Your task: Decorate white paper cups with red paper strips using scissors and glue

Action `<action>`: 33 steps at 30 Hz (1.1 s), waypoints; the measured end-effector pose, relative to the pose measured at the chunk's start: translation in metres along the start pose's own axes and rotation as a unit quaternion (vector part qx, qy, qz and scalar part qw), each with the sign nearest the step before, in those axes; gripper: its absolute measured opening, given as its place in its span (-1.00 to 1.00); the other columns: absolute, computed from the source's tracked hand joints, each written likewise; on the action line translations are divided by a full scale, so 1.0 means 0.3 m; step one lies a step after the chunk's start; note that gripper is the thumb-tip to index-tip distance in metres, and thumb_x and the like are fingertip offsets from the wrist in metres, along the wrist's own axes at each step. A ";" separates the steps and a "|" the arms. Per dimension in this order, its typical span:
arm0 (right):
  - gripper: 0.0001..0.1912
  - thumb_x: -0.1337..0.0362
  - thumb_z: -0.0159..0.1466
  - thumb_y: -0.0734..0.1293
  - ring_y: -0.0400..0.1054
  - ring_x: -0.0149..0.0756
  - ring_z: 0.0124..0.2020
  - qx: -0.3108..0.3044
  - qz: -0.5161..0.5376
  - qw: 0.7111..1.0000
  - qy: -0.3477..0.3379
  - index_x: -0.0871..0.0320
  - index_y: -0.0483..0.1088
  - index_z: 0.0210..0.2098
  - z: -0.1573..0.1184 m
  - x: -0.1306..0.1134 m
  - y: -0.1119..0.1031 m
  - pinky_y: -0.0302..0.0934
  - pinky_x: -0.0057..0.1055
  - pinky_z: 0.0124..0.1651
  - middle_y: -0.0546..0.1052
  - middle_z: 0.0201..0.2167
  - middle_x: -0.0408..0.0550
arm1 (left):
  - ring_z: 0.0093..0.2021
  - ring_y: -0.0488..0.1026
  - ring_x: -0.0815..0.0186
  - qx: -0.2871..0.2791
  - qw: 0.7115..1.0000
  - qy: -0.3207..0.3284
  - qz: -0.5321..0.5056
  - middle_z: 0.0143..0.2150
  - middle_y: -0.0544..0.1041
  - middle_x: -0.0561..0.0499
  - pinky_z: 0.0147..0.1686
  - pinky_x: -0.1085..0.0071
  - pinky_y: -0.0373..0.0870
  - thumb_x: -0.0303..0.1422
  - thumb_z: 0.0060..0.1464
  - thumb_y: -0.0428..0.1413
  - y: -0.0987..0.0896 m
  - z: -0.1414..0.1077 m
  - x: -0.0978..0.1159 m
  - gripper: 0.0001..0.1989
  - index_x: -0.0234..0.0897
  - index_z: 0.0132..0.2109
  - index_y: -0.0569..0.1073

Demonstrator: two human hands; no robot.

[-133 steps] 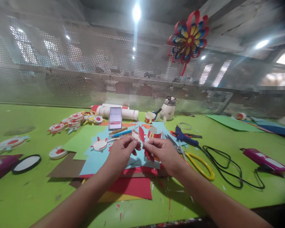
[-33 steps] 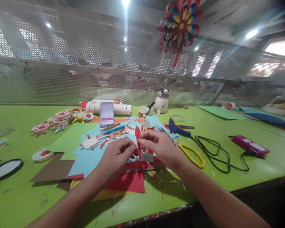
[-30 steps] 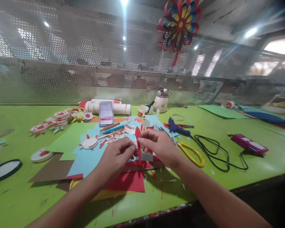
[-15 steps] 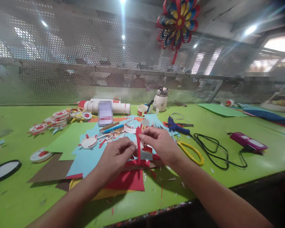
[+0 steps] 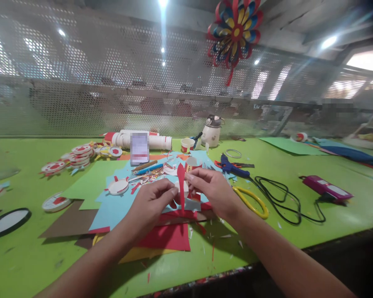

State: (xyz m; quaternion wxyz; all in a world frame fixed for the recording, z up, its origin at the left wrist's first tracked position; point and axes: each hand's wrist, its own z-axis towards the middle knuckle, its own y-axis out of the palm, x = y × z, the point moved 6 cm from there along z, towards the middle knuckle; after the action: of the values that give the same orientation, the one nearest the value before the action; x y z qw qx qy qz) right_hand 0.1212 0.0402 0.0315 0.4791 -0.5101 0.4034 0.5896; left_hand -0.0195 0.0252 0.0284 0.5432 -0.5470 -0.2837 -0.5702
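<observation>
A narrow red paper strip [image 5: 181,182] with a pointed, wider top stands upright between my hands. My left hand [image 5: 157,198] is closed in a pinch at the strip's left side, and its fingertips are partly hidden. Just right of the strip, my right hand [image 5: 213,188] has thumb and forefinger together near its top; what they hold, if anything, I cannot make out. A white piece shows behind the strip, mostly covered by the fingers. Under the hands lie blue paper [image 5: 112,213] and red paper [image 5: 170,238].
Yellow-handled scissors [image 5: 251,203] and a blue glue gun [image 5: 233,166] with a black cable lie on the right. A purple power strip [image 5: 326,188] is farther right. White discs with red tabs [image 5: 82,151], a phone [image 5: 139,149] and a bottle [image 5: 211,131] stand around the paper.
My right fingertips have come slightly away from the red strip's top, whose pointed shape now shows fully. My left hand stays nearly still, and the view has shifted slightly.
</observation>
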 end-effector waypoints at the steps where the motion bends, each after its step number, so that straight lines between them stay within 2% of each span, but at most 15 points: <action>1: -0.71 0.08 0.13 0.39 0.26 -0.47 -0.50 -0.011 0.010 1.000 -0.004 0.21 0.41 -0.46 0.000 0.006 -0.003 0.19 -0.46 -0.38 0.40 -0.54 -0.20 | -0.43 0.38 0.35 -0.010 0.999 -0.009 -0.045 -0.51 0.45 0.06 -0.34 0.41 0.30 -0.32 0.10 0.07 0.002 0.000 -0.007 -0.77 -0.30 -0.47 0.45; 3: -0.74 0.10 0.18 0.37 0.27 -0.47 -0.49 -0.038 0.033 0.999 -0.016 0.20 0.43 -0.42 0.000 0.011 -0.007 0.19 -0.47 -0.38 0.40 -0.52 -0.19 | -0.38 0.41 0.35 -0.038 0.987 -0.025 -0.154 -0.43 0.49 0.04 -0.28 0.39 0.34 -0.30 0.14 0.08 0.012 -0.002 -0.021 -0.79 -0.30 -0.41 0.46; 6: -0.80 0.16 0.21 0.36 0.30 -0.46 -0.44 -0.078 0.040 0.996 -0.032 0.19 0.46 -0.34 -0.005 0.003 -0.006 0.22 -0.46 -0.33 0.43 -0.47 -0.16 | -0.33 0.42 0.37 -0.095 0.949 -0.062 -0.293 -0.36 0.50 0.01 -0.24 0.41 0.34 -0.29 0.18 0.07 0.038 -0.012 -0.037 -0.82 -0.30 -0.32 0.46; 10: -0.79 0.20 0.17 0.40 0.37 -0.33 -0.22 -0.152 0.012 0.986 -0.065 0.17 0.49 -0.23 -0.032 -0.040 0.031 0.25 -0.33 -0.08 0.49 -0.27 -0.06 | -0.49 0.38 0.44 -0.159 0.905 -0.119 -0.376 -0.52 0.43 0.06 -0.41 0.50 0.27 -0.26 0.15 0.11 0.074 -0.032 -0.047 -0.78 -0.31 -0.38 0.45; 12: -0.73 0.17 0.13 0.43 0.38 -0.28 -0.18 -0.173 0.024 0.983 -0.060 0.16 0.49 -0.21 -0.044 -0.050 0.047 0.27 -0.29 -0.07 0.48 -0.26 -0.04 | -0.55 0.35 0.45 -0.174 0.900 -0.116 -0.383 -0.61 0.37 0.08 -0.47 0.51 0.21 -0.25 0.12 0.14 0.084 -0.038 -0.039 -0.73 -0.33 -0.47 0.44; 14: -0.71 0.14 0.10 0.45 0.38 -0.26 -0.22 -0.181 0.038 0.982 -0.041 0.16 0.50 -0.23 -0.048 -0.044 0.054 0.30 -0.29 -0.15 0.47 -0.32 -0.04 | -0.59 0.34 0.44 -0.185 0.899 -0.104 -0.383 -0.65 0.34 0.08 -0.51 0.50 0.18 -0.25 0.10 0.16 0.093 -0.042 -0.026 -0.69 -0.35 -0.52 0.43; 20: -0.85 0.21 0.08 0.47 0.30 -0.40 -0.36 -0.219 0.088 0.970 -0.051 0.16 0.54 -0.38 -0.047 -0.028 0.052 0.23 -0.41 -0.23 0.40 -0.43 -0.14 | -0.60 0.34 0.42 -0.230 0.875 -0.088 -0.417 -0.66 0.22 0.13 -0.50 0.46 0.18 -0.27 0.02 0.22 0.121 -0.066 0.000 -0.75 -0.35 -0.50 0.46; 25: -0.94 0.28 0.08 0.48 0.27 -0.40 -0.34 -0.255 0.090 0.960 -0.073 0.08 0.59 -0.40 -0.059 -0.044 0.058 0.20 -0.41 -0.23 0.41 -0.41 -0.13 | -0.66 0.21 0.44 -0.265 0.870 -0.124 -0.397 -0.70 0.15 0.13 -0.62 0.46 0.05 -0.20 -0.02 0.23 0.138 -0.101 -0.014 -0.70 -0.31 -0.55 0.45; 28: -0.94 0.32 0.06 0.49 0.27 -0.39 -0.33 -0.263 0.095 0.955 -0.096 0.05 0.60 -0.43 -0.065 -0.057 0.061 0.20 -0.40 -0.21 0.43 -0.43 -0.14 | -0.69 0.20 0.45 -0.275 0.875 -0.128 -0.378 -0.71 0.22 0.08 -0.65 0.46 -0.01 -0.17 -0.03 0.22 0.141 -0.113 -0.020 -0.69 -0.33 -0.53 0.50; 31: -0.96 0.32 0.08 0.47 0.31 -0.41 -0.42 -0.274 0.105 0.953 -0.078 0.07 0.58 -0.43 -0.066 -0.057 0.059 0.22 -0.40 -0.29 0.43 -0.48 -0.16 | -0.64 0.31 0.39 -0.288 0.873 -0.148 -0.365 -0.64 0.36 0.02 -0.59 0.45 0.13 -0.18 -0.10 0.23 0.135 -0.106 -0.037 -0.70 -0.37 -0.35 0.58; 33: -0.98 0.32 0.11 0.45 0.33 -0.43 -0.46 -0.273 0.090 0.956 -0.056 0.11 0.56 -0.41 -0.061 -0.055 0.049 0.21 -0.41 -0.33 0.43 -0.48 -0.17 | -0.56 0.35 0.36 -0.256 0.884 -0.162 -0.356 -0.57 0.44 -0.03 -0.51 0.43 0.23 -0.31 -0.17 0.22 0.111 -0.080 -0.055 -0.76 -0.37 -0.32 0.59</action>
State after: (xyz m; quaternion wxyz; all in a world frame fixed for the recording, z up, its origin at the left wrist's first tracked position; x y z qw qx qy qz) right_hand 0.1111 0.0167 0.0447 0.2883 -0.5493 0.2443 0.7453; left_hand 0.0009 0.0001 -0.0017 0.0916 -0.6143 -0.3877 -0.6812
